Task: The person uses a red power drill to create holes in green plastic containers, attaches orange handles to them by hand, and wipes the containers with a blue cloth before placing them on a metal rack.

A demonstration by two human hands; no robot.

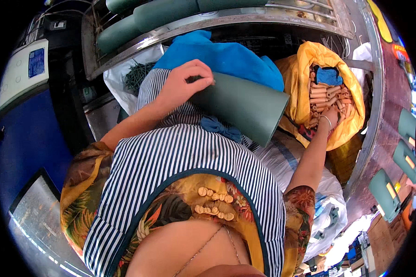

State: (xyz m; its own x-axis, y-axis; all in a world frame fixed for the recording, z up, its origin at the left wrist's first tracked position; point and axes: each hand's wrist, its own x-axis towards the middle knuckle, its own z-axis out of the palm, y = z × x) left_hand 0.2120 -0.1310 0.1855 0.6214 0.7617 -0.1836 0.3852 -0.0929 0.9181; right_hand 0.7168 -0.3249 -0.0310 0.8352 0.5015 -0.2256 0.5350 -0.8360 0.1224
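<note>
Across my lap lies a wide dark green roll (245, 108), like a curled sheet, its open end toward the right. My left hand (187, 83) is over the roll's left end, thumb and forefinger pinched together; a tiny glint shows at the tips, too small to name. To the right stands a yellow bag (305, 60) with its mouth spread wide, holding many short brown rolls (326, 96). My right hand (329, 121) reaches down among them; its fingertips are mostly hidden. A blue cloth (328, 76) lies on the brown rolls.
More green rolls (166, 17) lie on a metal-framed rack (212, 24) ahead. Blue fabric (217, 55) covers my knees. A white bag of thin green pieces (136, 76) sits at left, a translucent plastic bag (330, 203) at right. Green pieces (384, 194) lie beyond a metal rail.
</note>
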